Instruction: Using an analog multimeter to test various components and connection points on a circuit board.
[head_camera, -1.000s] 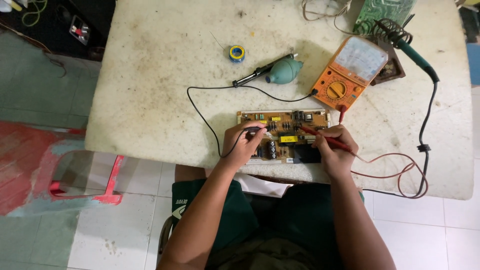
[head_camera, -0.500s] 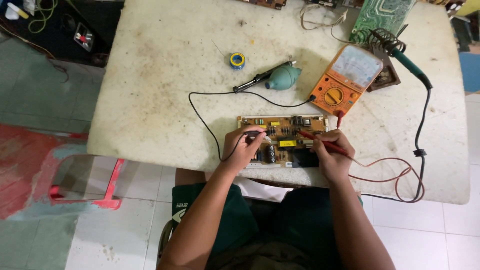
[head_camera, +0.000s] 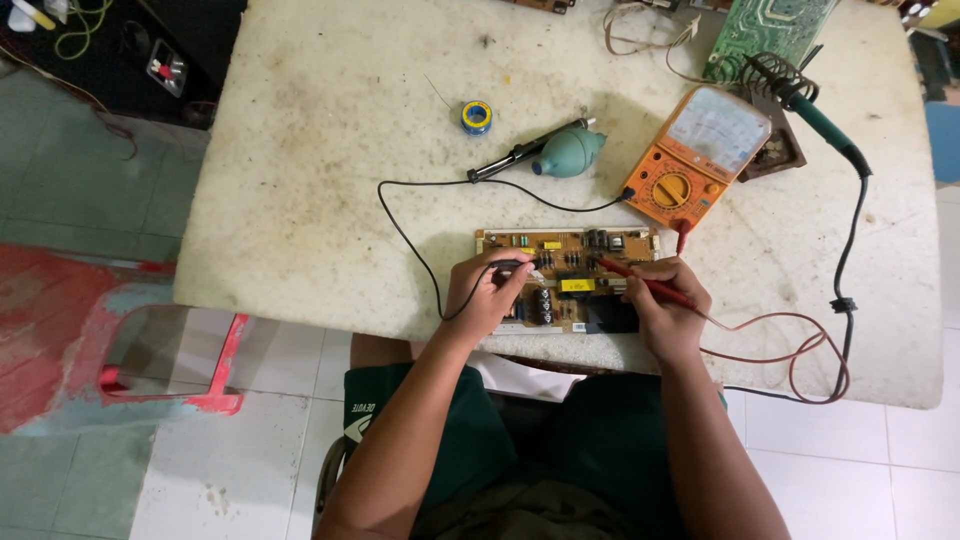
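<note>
While both hands work at the near edge of the desk (head_camera: 300, 200), the tan circuit board (head_camera: 570, 290) lies flat between them, its long axis running left to right, parallel to that edge. The left hand (head_camera: 485, 298) is closed in a pinch on the black probe (head_camera: 512, 265), whose tip points right onto the board's left half; the right hand (head_camera: 668, 305) is closed on the red probe (head_camera: 640, 282), which slants up and left so that its tip meets the board's upper middle. The two tips sit near each other but apart, each hand covering its own end of the board, and neither is clearly nearer to the middle; exactly which components the tips touch is too small to tell. The black lead (head_camera: 420, 230) loops out left and back to the orange analogue multimeter (head_camera: 695, 155), which lies tilted just beyond the board's right end, and the red lead (head_camera: 790, 345) coils off the right side of the desk. Farther back lie a teal-bulbed desoldering pump (head_camera: 560, 153), a small blue and yellow solder spool (head_camera: 477, 117), and a green-handled soldering iron (head_camera: 815, 110) resting in its coil stand, with a green circuit board (head_camera: 765, 30) at the far edge. The desk top is pale, stained and scuffed. Below it is white tiled floor (head_camera: 250, 440), with a red-framed stool (head_camera: 170, 360) to the person's left.
</note>
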